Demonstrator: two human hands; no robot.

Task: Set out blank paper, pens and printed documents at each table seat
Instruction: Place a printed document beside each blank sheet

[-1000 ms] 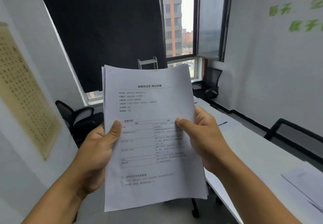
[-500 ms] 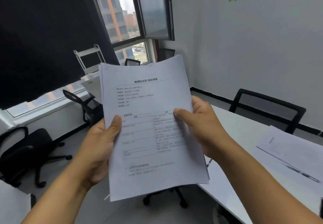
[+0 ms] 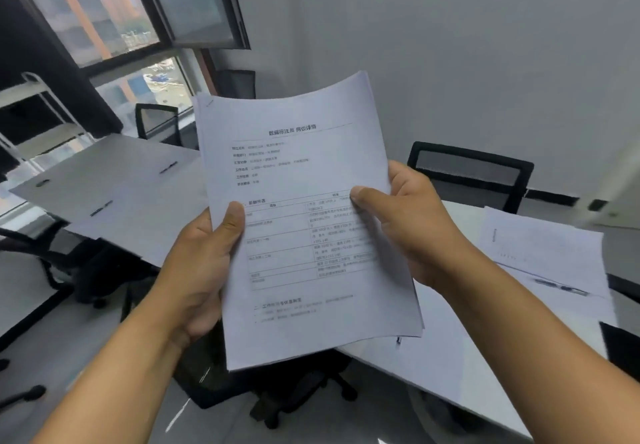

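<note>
Printed documents point(image 3: 298, 222), a curved white stack, pinched by left grip point(image 3: 204, 263) and right grip point(image 3: 408, 225).

Both bare forearms reach up and forward from the lower corners, converging toward the middle. The left hand point(image 3: 204, 263) grips the left edge of the stack of printed documents point(image 3: 304, 222), thumb laid flat on the top page, fingers hidden behind. The right hand point(image 3: 405, 222) pinches the right edge, thumb pressed on the front, fingers curled behind.
</note>
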